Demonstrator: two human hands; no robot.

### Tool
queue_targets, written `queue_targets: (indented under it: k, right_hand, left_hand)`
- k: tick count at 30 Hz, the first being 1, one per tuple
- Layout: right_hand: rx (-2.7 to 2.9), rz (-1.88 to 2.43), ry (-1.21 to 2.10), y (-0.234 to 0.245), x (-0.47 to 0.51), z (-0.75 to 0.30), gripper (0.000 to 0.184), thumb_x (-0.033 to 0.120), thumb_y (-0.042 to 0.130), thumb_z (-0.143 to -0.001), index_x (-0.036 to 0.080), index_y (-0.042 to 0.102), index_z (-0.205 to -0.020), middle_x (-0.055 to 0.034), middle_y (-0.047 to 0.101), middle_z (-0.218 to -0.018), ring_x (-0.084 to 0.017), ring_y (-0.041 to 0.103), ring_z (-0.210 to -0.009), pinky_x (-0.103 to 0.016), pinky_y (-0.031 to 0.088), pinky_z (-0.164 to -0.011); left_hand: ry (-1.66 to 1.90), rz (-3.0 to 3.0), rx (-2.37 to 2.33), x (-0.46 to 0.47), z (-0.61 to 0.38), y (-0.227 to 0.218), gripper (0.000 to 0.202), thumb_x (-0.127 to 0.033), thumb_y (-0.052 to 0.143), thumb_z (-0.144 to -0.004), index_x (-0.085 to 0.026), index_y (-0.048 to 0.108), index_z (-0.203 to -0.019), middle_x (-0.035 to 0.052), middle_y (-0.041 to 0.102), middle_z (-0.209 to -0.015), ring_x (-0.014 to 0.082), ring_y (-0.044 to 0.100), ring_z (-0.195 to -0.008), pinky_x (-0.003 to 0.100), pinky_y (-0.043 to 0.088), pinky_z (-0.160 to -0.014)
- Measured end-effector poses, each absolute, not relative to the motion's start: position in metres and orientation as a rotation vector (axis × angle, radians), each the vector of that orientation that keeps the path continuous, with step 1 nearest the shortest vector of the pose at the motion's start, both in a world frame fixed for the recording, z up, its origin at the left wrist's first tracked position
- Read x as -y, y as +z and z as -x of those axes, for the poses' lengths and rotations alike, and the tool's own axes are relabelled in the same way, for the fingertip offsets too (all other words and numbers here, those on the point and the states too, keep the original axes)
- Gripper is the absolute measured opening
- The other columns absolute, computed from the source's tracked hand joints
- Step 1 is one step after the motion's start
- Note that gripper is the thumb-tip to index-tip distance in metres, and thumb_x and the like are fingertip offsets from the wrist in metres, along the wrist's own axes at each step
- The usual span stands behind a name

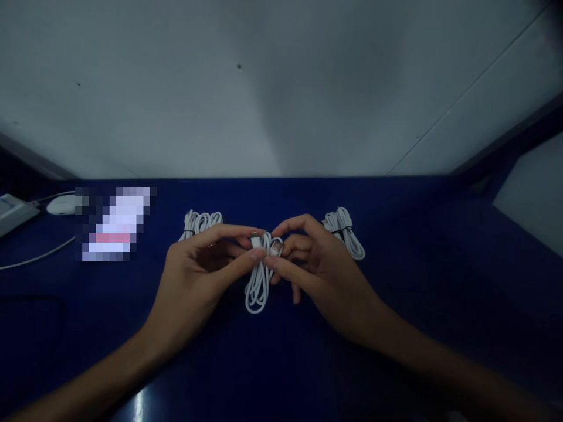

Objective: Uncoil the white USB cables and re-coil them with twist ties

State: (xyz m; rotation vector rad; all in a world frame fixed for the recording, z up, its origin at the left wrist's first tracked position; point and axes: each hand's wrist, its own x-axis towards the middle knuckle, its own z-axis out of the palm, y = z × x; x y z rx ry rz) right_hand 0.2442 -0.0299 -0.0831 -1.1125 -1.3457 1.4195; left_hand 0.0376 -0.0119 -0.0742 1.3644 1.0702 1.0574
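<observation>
A coiled white USB cable (257,293) is held up between both hands over the blue table, its loops hanging down and its metal plugs showing at the top. My left hand (202,264) pinches the bundle from the left with thumb and fingers. From the other side my right hand (314,258) grips it too, thumb against the coil near the larger plug. Behind my left hand lies a bundled white cable (202,220), partly hidden by the fingers. Another white cable bundle (347,233), bound with a black tie, rests just beyond my right hand.
A blurred-out bright panel (116,223) lies on the blue table (422,281) at left. Beside it are a white rounded device (61,204), a pale box (15,214) at the edge and a loose white cord (44,256). A pale wall (185,117) rises behind the table.
</observation>
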Motion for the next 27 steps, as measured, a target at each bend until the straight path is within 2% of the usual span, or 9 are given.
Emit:
queue_targets:
  k: [5,9,14,17,20,23,27]
  right_hand:
    - [1.348,1.106,1.442,-0.082,0.03,-0.247,0.024,0.025,0.082,-0.098,0.025,0.062,-0.11,0.0007,0.075,-0.09,-0.018,0.077,-0.083,-0.019,0.055,-0.05]
    - [1.411,1.107,1.47,-0.08,0.027,-0.25,0.018,0.032,0.08,-0.101,0.023,0.065,-0.105,-0.0024,0.077,-0.098,-0.018,0.075,-0.086,-0.022,0.055,-0.052]
    - [1.496,1.157,1.405,-0.078,0.025,-0.251,0.01,0.032,0.076,-0.104,0.023,0.074,-0.104,-0.0021,0.076,-0.096,-0.017,0.072,-0.081,-0.026,0.057,-0.058]
    - [1.503,1.14,1.42,-0.076,0.024,-0.252,0.008,0.028,0.077,-0.102,0.024,0.077,-0.109,-0.0017,0.078,-0.098,-0.016,0.072,-0.081,-0.026,0.059,-0.06]
    - [1.514,1.101,1.446,-0.075,0.023,-0.254,0.012,0.024,0.077,-0.101,0.024,0.078,-0.113,-0.0018,0.078,-0.1,-0.017,0.074,-0.086,-0.027,0.06,-0.063]
    - [1.549,1.116,1.421,-0.075,0.022,-0.256,0.007,0.023,0.073,-0.103,0.022,0.077,-0.109,-0.0025,0.078,-0.099,-0.017,0.073,-0.084,-0.027,0.06,-0.063]
    - [1.567,1.133,1.369,-0.076,0.021,-0.258,0.005,0.026,0.07,-0.105,0.022,0.073,-0.106,-0.0042,0.079,-0.101,-0.019,0.075,-0.088,-0.029,0.061,-0.065]
  left_hand:
    - [1.003,-1.285,-1.03,0.011,-0.036,-0.074,0.019,-0.029,0.091,-0.092,-0.024,0.083,-0.109,0.0036,0.085,-0.085,0.0197,0.082,-0.081,0.024,0.064,-0.076]
    - [0.959,-1.264,-0.993,0.01,-0.036,-0.073,0.018,-0.03,0.088,-0.095,-0.022,0.081,-0.109,0.0034,0.083,-0.085,0.018,0.08,-0.08,0.021,0.063,-0.072]
    - [1.019,-1.233,-0.943,0.006,-0.036,-0.075,0.014,-0.028,0.086,-0.097,-0.023,0.079,-0.108,0.0032,0.077,-0.107,0.0177,0.078,-0.09,0.024,0.068,-0.079]
    - [1.057,-1.18,-0.934,0.005,-0.036,-0.079,0.014,-0.03,0.084,-0.099,-0.024,0.077,-0.11,0.0033,0.072,-0.113,0.0192,0.077,-0.096,0.029,0.07,-0.082]
    - [1.065,-1.133,-0.934,0.005,-0.035,-0.081,0.014,-0.031,0.082,-0.101,-0.023,0.075,-0.111,0.0037,0.071,-0.112,0.0212,0.076,-0.102,0.031,0.071,-0.083]
    - [1.067,-1.13,-0.931,0.005,-0.034,-0.082,0.015,-0.032,0.079,-0.103,-0.023,0.072,-0.113,0.0043,0.073,-0.11,0.0216,0.075,-0.102,0.033,0.07,-0.086]
    - [1.085,-1.185,-0.974,0.007,-0.034,-0.078,0.015,-0.032,0.078,-0.104,-0.022,0.071,-0.114,0.0058,0.076,-0.105,0.0196,0.077,-0.094,0.028,0.069,-0.082]
